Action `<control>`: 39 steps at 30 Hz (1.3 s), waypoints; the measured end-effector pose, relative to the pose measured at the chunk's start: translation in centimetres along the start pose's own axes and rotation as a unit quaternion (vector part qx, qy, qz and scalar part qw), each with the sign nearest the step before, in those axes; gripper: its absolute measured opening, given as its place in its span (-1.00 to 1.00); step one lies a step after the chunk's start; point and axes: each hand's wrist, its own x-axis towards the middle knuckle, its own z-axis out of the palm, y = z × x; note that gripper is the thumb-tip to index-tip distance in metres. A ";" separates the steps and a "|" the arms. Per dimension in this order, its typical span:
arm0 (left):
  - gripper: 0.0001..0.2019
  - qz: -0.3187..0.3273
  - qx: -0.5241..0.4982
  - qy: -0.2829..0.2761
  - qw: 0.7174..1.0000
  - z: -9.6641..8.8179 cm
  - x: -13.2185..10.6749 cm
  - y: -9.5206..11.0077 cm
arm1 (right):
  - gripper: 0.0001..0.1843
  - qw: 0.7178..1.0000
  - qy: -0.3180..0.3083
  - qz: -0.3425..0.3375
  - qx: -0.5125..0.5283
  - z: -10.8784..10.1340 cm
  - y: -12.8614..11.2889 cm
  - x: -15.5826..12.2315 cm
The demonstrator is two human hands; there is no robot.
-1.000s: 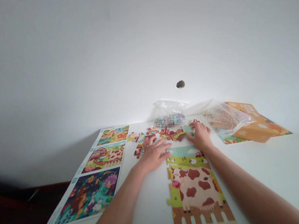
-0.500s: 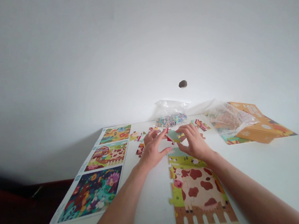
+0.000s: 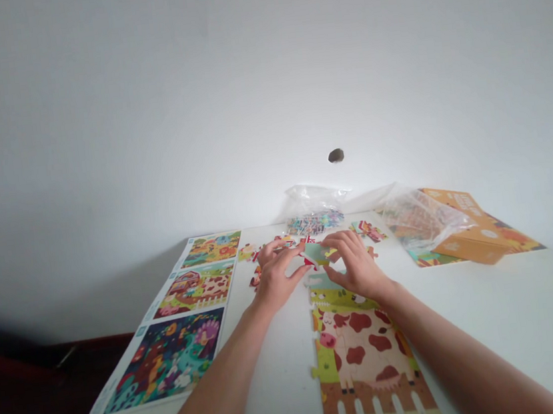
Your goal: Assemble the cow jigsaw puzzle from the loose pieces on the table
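Note:
Above the far end of the joined cow puzzle (image 3: pixel 362 351), both hands meet around a puzzle piece (image 3: pixel 316 253) with pale blue, green and red on it. My left hand (image 3: pixel 279 275) pinches its left edge between fingers and thumb. Closed on its right side is my right hand (image 3: pixel 357 265), whose fingers partly cover the piece. The joined section lies flat below, showing a spotted cow and a white fence. Loose puzzle pieces (image 3: pixel 370 230) lie beyond the hands, some of them hidden behind the fingers.
To the left lies a sheet with three printed pictures (image 3: pixel 183 326). A clear bag of small pieces (image 3: pixel 313 212) rests against the wall. Farther right are another clear bag (image 3: pixel 421 216) and an orange box (image 3: pixel 482 235).
My left fingers and thumb have closed in on the left edge of the piece, which has turned slightly and sits a little lower. My right hand has hardly moved.

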 end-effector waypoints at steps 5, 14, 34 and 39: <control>-0.72 -0.007 0.011 0.032 0.999 -0.4 0.2 0.2 | -0.41 1.000 0.016 0.023 0.002 0.4 0.3 -0.2; -0.73 0.003 0.005 0.041 0.999 -0.6 0.3 0.4 | -0.39 0.998 0.036 0.043 0.002 0.8 0.5 -0.4; -0.55 0.017 0.016 -0.003 1.000 -1.3 0.4 0.6 | -0.44 0.999 0.010 0.042 -0.010 0.6 0.4 -0.4; -0.70 0.052 0.038 -0.039 0.997 -1.6 0.5 0.5 | -0.45 0.999 -0.006 0.050 -0.007 0.6 0.4 -0.4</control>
